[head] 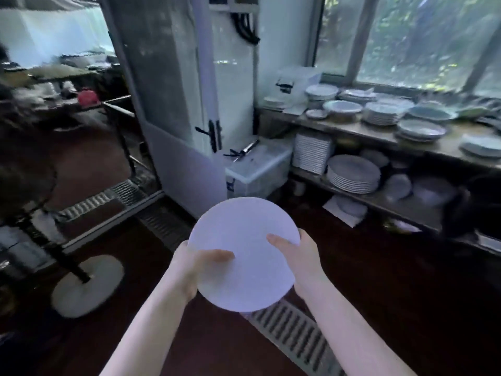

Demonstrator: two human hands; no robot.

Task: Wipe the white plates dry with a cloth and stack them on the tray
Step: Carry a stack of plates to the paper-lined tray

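A round white plate [244,234] is held in front of me above the dark floor, face up and slightly tilted. My left hand [193,270] grips its left rim with the thumb lying on the plate's face. My right hand [298,256] grips the right rim, thumb also on top. No cloth and no tray can be seen in this view.
Wooden shelves [379,137] at the right carry several stacks of plates [352,173] and bowls under a window. A clear plastic bin [260,169] stands by a white door [173,109]. A metal rack [122,137] and a fan base [86,286] stand at the left. A floor grate [295,337] runs below.
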